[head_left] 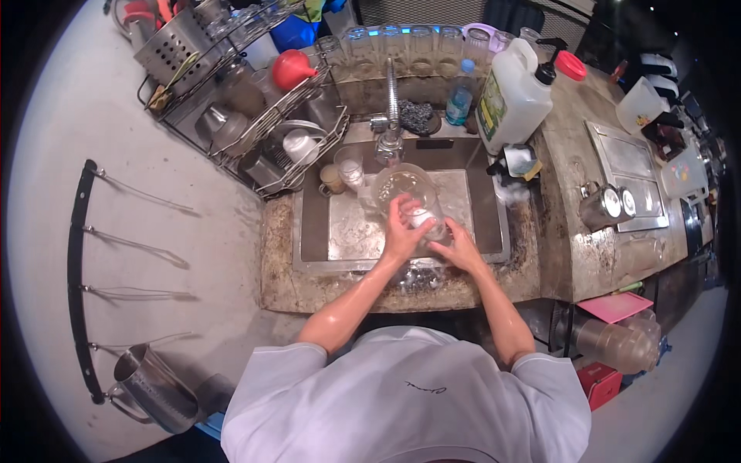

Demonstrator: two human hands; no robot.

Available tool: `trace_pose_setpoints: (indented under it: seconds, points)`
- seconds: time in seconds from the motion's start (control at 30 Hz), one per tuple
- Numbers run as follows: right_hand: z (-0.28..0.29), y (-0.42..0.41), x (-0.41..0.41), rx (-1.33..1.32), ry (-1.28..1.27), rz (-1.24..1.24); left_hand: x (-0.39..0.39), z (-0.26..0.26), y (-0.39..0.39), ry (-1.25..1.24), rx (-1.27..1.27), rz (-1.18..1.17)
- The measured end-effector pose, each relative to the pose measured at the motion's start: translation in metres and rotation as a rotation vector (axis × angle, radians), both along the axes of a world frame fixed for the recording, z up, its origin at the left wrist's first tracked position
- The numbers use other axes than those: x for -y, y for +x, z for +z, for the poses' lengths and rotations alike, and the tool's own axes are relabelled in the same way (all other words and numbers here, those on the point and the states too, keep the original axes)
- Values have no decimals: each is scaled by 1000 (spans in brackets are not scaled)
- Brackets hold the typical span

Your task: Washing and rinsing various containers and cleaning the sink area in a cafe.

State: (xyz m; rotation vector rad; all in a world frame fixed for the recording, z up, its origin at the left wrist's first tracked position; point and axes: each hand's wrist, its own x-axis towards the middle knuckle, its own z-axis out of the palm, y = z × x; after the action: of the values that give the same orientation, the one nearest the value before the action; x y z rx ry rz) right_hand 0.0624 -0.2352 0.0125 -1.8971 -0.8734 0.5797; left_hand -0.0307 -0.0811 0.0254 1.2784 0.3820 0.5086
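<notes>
Over the sink (347, 231), my left hand (403, 230) and my right hand (460, 247) both grip a clear drinking glass (435, 230). My left fingers and thumb wrap its upper left side, while the right hand holds the lower right end. Something white, foam or a sponge, shows at the glass by my left thumb; I cannot tell which. Just beyond my fingers stands a clear pitcher (405, 175) with liquid in it, under the metal faucet (391, 144). Left of it in the basin are a clear glass (351, 172) and a small mug (332, 178).
A wire dish rack (272, 130) crowds the sink's left. Behind stand steel wool (417, 116), a blue-capped bottle (460, 95) and upturned glasses (421, 46). A white pump jug (515, 104) and a soapy container with a sponge (518, 162) stand right. Metal cups (602, 207) sit on the counter.
</notes>
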Motion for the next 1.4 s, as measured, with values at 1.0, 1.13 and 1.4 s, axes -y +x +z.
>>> trace_pose_setpoints:
  seconds: [1.0, 1.13, 1.4]
  points:
    - [5, -17, -11, 23, -85, 101, -250, 0, 15, -1103, -81, -117]
    - [8, -18, -9, -10, -86, 75, -213, 19, 11, -880, -9, -167]
    - [-44, 21, -95, 196, 187, -115, -170, 10, -57, 409, -77, 274]
